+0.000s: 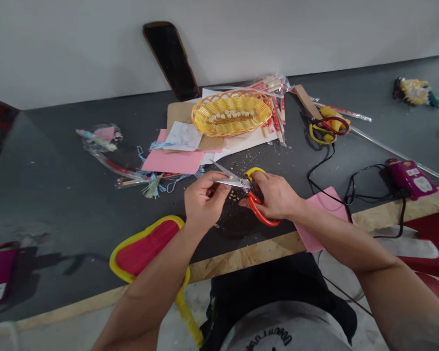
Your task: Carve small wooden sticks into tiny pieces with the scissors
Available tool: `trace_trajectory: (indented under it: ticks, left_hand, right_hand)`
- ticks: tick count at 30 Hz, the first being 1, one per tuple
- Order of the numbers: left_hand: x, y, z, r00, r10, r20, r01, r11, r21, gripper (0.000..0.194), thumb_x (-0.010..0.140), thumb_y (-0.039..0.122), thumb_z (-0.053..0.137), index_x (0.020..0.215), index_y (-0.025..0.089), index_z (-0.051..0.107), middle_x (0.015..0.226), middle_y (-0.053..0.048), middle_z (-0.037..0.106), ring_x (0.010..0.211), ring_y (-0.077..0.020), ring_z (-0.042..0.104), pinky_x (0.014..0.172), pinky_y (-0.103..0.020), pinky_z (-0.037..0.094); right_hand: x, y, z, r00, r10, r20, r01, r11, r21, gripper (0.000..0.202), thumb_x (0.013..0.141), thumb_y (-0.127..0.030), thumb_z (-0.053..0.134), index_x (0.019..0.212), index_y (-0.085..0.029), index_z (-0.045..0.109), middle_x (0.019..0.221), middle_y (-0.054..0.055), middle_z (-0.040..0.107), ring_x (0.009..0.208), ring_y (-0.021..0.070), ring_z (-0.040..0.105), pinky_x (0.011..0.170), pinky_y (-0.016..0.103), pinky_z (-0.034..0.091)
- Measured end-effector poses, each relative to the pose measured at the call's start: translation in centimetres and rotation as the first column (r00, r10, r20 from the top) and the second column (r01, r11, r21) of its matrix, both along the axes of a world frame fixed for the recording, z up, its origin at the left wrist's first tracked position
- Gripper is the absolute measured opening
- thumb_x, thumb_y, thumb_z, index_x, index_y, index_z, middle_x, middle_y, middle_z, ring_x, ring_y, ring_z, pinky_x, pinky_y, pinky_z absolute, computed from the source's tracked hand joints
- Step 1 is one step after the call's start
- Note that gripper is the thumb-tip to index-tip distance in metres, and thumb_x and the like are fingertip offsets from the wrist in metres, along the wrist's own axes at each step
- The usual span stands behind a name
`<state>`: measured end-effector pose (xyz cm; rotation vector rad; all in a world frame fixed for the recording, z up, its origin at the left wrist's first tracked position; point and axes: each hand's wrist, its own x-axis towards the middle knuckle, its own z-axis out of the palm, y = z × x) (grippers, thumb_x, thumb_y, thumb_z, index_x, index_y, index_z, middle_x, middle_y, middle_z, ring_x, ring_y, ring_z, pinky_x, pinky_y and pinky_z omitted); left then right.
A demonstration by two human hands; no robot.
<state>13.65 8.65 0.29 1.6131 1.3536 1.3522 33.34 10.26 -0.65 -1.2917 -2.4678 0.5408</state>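
Observation:
My right hand (276,196) grips the scissors (256,210), which have one yellow and one red handle loop. Their blades point left and stand apart. The fingertips of my left hand (207,201) are pinched together beside the lower blade, on a tiny pale piece (230,178) too small to name. Pale crumbs (234,196) lie scattered on the grey table (95,229) beneath the blades. Beyond my hands, a yellow woven basket (212,127) holds a row of small pale bits (231,115). It rests on sheets of paper and card.
Pink paper (168,160), tassels (154,186) and wrapped sticks (276,117) surround the basket. A phone (171,58) leans on the wall. Near my left forearm lies a red-and-yellow paddle-shaped object (146,247). On the right are a corded purple box (411,179) and a second pair of scissors (329,127).

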Motion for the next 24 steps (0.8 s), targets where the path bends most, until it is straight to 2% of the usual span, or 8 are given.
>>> trace_trajectory:
  ticks: [5, 10, 13, 15, 18, 21, 24]
  left_hand:
    - [0.0, -0.1, -0.3, 0.996, 0.022, -0.09, -0.014, 0.996, 0.085, 0.019, 0.089, 0.035, 0.069, 0.079, 0.018, 0.069, 0.081, -0.004, 0.075, 0.061, -0.0122, 0.065, 0.051, -0.021, 0.048]
    - [-0.3, 0.0, -0.5, 0.981, 0.047, -0.186, -0.018, 0.988, 0.153, 0.015, 0.091, 0.027, 0.065, 0.08, 0.018, 0.068, 0.083, -0.004, 0.075, 0.069, -0.0136, 0.068, 0.06, -0.023, 0.052]
    - [-0.5, -0.1, -0.4, 0.974, 0.043, -0.222, 0.001, 0.981, 0.193, 0.016, 0.091, 0.029, 0.064, 0.079, 0.019, 0.068, 0.084, -0.005, 0.075, 0.075, -0.0156, 0.069, 0.068, -0.025, 0.055]
    - [-0.5, -0.3, -0.3, 0.98, 0.038, -0.193, 0.0, 0.981, 0.193, 0.018, 0.092, 0.031, 0.064, 0.08, 0.019, 0.068, 0.084, -0.005, 0.075, 0.075, -0.0159, 0.069, 0.07, -0.027, 0.055]
    - [-0.4, -0.3, -0.4, 0.996, 0.032, -0.087, -0.021, 0.992, 0.124, 0.022, 0.092, 0.037, 0.065, 0.081, 0.019, 0.068, 0.083, -0.005, 0.073, 0.065, -0.0133, 0.064, 0.06, -0.024, 0.051]
    - [-0.4, 0.4, -0.8, 0.999, 0.049, -0.016, -0.048, 0.998, 0.039, 0.026, 0.088, 0.044, 0.07, 0.084, 0.019, 0.068, 0.067, 0.0, 0.067, 0.047, -0.0082, 0.051, 0.045, -0.02, 0.041]
    - [-0.9, 1.3, -1.2, 0.994, 0.105, 0.018, -0.104, 0.994, -0.028, 0.027, 0.086, 0.045, 0.071, 0.085, 0.017, 0.069, 0.067, 0.0, 0.065, 0.046, -0.0062, 0.046, 0.043, -0.019, 0.036]
  right_hand:
    - [0.3, 0.3, 0.3, 0.998, 0.043, -0.042, -0.045, 0.998, -0.043, 0.056, 0.091, -0.071, 0.051, 0.104, -0.017, 0.053, 0.086, 0.008, 0.066, 0.072, 0.0216, 0.061, 0.066, 0.032, 0.042]
    - [0.7, 0.6, 0.9, 0.997, 0.045, -0.058, -0.049, 0.996, -0.078, 0.057, 0.089, -0.074, 0.05, 0.099, -0.017, 0.054, 0.08, 0.006, 0.063, 0.067, 0.019, 0.057, 0.064, 0.03, 0.039]
    - [0.7, 0.4, 1.4, 0.99, 0.085, -0.113, -0.103, 0.98, -0.171, 0.056, 0.09, -0.075, 0.045, 0.09, -0.02, 0.051, 0.073, 0.002, 0.058, 0.061, 0.0154, 0.052, 0.06, 0.028, 0.036]
    - [0.7, 0.2, 1.4, 0.984, 0.099, -0.149, -0.131, 0.966, -0.222, 0.055, 0.092, -0.075, 0.04, 0.085, -0.021, 0.049, 0.069, 0.0, 0.055, 0.057, 0.0136, 0.048, 0.058, 0.027, 0.034]
    - [0.6, 0.3, 0.8, 0.988, 0.049, -0.148, -0.068, 0.989, -0.128, 0.057, 0.09, -0.077, 0.043, 0.091, -0.021, 0.05, 0.079, 0.004, 0.06, 0.066, 0.0172, 0.056, 0.062, 0.029, 0.038]
    - [0.8, 1.1, -0.2, 0.991, -0.052, -0.123, 0.051, 0.999, -0.01, 0.058, 0.086, -0.077, 0.05, 0.097, -0.02, 0.052, 0.092, 0.009, 0.065, 0.084, 0.0241, 0.063, 0.072, 0.033, 0.045]
    - [1.3, 2.1, -0.9, 0.983, -0.17, -0.07, 0.172, 0.985, 0.027, 0.052, 0.088, -0.07, 0.055, 0.1, -0.02, 0.054, 0.095, 0.011, 0.067, 0.09, 0.0269, 0.064, 0.077, 0.036, 0.048]
